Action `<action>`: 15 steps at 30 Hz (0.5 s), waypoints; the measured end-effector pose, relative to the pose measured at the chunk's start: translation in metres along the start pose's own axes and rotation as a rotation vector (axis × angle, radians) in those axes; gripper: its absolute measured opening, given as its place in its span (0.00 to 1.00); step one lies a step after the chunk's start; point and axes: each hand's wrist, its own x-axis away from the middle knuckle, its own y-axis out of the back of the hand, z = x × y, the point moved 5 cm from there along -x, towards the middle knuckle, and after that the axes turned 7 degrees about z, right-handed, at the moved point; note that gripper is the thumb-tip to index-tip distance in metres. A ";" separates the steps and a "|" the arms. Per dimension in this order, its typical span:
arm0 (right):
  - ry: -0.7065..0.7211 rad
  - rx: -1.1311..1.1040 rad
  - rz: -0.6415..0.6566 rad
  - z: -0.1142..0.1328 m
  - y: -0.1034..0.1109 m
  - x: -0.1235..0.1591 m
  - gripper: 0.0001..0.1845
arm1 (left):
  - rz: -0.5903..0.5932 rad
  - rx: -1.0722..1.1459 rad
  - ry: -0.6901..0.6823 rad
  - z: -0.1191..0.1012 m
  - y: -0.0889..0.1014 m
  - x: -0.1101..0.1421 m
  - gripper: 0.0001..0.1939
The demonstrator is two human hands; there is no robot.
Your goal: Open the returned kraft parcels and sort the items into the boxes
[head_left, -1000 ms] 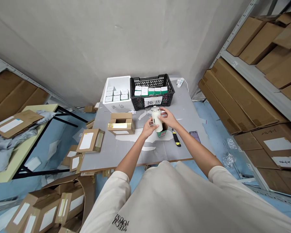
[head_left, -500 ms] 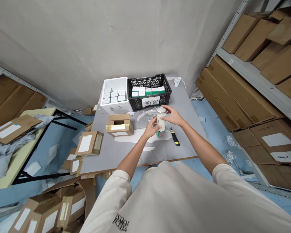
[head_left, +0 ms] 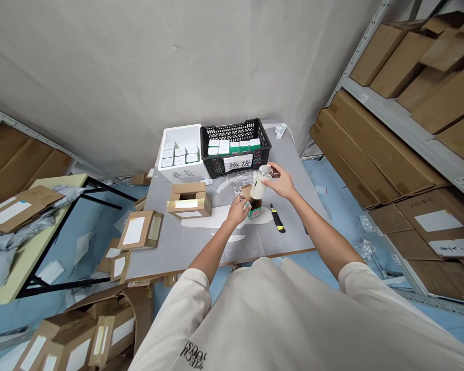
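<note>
My right hand (head_left: 283, 184) is shut on a white cylindrical canister with a metal-rimmed top (head_left: 260, 183), held tilted above the grey tabletop (head_left: 201, 242). Just below it stands a small green-and-white carton (head_left: 254, 211) with a brown flap (head_left: 247, 191) raised. My left hand (head_left: 237, 211) grips that carton from its left side. A yellow-and-black utility knife (head_left: 277, 218) lies to the right of the carton, close to my right forearm.
At the table's back stand a black plastic crate (head_left: 235, 148) and a white foam box (head_left: 179, 153), both holding small white boxes. Crumpled clear plastic (head_left: 237, 179) lies in front of the crate. A cardboard box (head_left: 188, 201) and a flat mailer (head_left: 141, 230) lie left. Cartons fill shelves right.
The canister has come up out of the carton and now tilts to the right in my right hand. My left hand has moved off the canister and down onto the carton.
</note>
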 end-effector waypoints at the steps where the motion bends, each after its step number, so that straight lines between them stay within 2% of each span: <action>1: -0.003 0.002 -0.003 -0.001 -0.001 0.001 0.41 | 0.013 -0.018 0.001 0.001 -0.002 0.000 0.21; 6: -0.035 0.009 -0.019 -0.005 -0.008 0.004 0.42 | 0.033 0.004 0.016 0.010 -0.009 0.005 0.21; 15: -0.049 -0.036 -0.012 -0.009 -0.025 0.007 0.42 | -0.042 0.154 0.039 0.021 -0.008 0.014 0.14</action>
